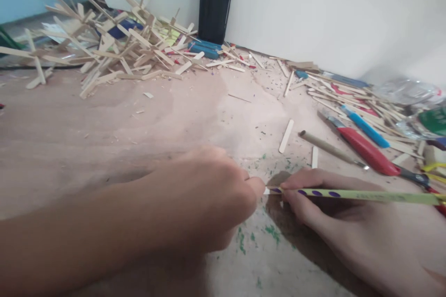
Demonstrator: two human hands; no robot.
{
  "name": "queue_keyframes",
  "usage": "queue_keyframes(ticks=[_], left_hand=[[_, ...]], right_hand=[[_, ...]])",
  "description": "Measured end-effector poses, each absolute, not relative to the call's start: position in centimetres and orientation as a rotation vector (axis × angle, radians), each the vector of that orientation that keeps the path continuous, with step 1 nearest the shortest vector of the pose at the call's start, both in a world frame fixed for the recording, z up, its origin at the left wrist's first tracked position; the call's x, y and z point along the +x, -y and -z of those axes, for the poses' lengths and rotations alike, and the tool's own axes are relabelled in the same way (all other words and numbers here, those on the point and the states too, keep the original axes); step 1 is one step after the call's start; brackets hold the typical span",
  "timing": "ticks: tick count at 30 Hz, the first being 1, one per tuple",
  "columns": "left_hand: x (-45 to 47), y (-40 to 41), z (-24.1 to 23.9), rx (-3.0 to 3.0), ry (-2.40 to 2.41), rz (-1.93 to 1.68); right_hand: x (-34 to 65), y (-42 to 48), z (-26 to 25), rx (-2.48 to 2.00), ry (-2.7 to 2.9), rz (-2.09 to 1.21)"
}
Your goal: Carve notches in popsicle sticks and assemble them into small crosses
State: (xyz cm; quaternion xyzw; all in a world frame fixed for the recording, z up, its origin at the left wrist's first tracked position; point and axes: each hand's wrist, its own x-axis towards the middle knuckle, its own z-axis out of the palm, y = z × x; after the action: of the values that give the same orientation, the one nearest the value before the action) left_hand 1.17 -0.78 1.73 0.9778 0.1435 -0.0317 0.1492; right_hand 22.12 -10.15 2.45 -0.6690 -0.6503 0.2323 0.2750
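My right hand [334, 213] pinches a yellow-green pencil [365, 196] with purple dots near its front end. The pencil lies almost level and points left, its far end reaching the right edge of the view. My left hand [212, 195] is closed with the knuckles up, its thumb and finger meeting at the pencil's front end. A small whitish piece shows between the two hands. What else the left fingers hold is hidden. Green crumbs [273, 233] are scattered on the wooden table [174, 116] beneath and around the hands.
A tangled pile of wooden craft sticks [114, 51] lies at the back left. Toward the right are a red-handled cutter [365, 148], a blue pen-like tool [365, 125], a thin brown tube [327, 148], more sticks and a clear plastic bottle [411, 92]. A dark post [216, 4] stands behind.
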Motion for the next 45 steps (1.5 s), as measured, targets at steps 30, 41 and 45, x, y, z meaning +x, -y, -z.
queue_keyframes(ticks=[30, 41, 45], left_hand=[[0.7, 1.2, -0.6, 2.879, -0.435, -0.102], [0.9, 1.3, -1.8, 2.823, -0.487, 0.018], [1.0, 1.3, -2.1, 2.828, -0.502, 0.030]], right_hand=[[22.1, 10.2, -1.3, -1.722, 1.393, -0.909], [22.0, 10.2, -1.6, -1.719, 1.293, -1.025], [22.1, 10.1, -1.9, -1.703, 1.299, -1.023]])
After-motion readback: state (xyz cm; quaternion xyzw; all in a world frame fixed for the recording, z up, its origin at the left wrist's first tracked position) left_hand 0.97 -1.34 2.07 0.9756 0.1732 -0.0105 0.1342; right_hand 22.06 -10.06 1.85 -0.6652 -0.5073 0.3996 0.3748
